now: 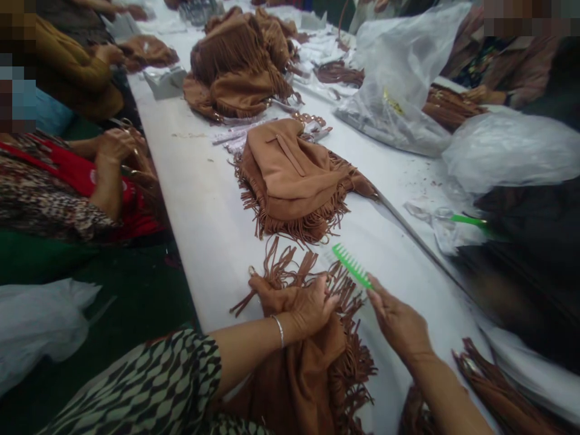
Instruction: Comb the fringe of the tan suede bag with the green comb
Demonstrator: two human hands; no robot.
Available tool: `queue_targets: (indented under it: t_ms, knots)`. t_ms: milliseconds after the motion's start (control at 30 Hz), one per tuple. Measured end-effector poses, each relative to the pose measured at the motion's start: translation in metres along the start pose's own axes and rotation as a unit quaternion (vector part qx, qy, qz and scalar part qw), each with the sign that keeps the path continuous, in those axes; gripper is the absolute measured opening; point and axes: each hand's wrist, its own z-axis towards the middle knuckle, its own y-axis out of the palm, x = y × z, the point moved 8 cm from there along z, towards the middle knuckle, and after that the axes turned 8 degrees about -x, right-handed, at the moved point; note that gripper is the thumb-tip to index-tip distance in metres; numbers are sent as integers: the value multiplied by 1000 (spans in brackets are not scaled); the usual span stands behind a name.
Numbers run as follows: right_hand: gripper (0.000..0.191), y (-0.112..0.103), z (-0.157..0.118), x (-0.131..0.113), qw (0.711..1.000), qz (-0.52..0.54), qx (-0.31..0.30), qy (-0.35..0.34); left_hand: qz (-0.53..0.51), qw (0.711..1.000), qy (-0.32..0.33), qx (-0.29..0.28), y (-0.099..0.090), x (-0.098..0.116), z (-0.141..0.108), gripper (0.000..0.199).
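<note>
In my right hand point(401, 323) is a green wide-toothed comb point(351, 266), its teeth pointing up and away over the fringe. My left hand point(310, 308), with a bracelet at the wrist, is closed on the upper part of a brown suede-like fringed bag point(312, 368). Its fringe strands spread out on the white table beyond and to the right of the hand. The left fingertips are partly hidden among the strands. Farther up the table lies a second brown fringed bag point(290, 169) with a zipped pocket facing up.
More brown bags are piled point(240, 66) at the far end of the white table point(176, 175). Clear plastic bags point(403, 78) stand along the right side, near another green comb point(469, 220). Brown fringed pieces point(502, 386) lie at lower right. Co-workers sit along both sides.
</note>
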Motion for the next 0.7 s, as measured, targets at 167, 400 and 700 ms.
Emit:
queue_targets:
  t_ms: [167, 400, 700]
  knots:
    - [45, 55, -34, -51, 996, -12, -29, -84, 36, 990, 80, 114, -22, 10, -29, 54]
    - [49, 70, -17, -40, 995, -61, -75, -35, 207, 962, 180, -1, 13, 11, -29, 25]
    - [60, 36, 56, 18, 990, -49, -99, 83, 279, 937, 205, -38, 28, 13, -24, 37]
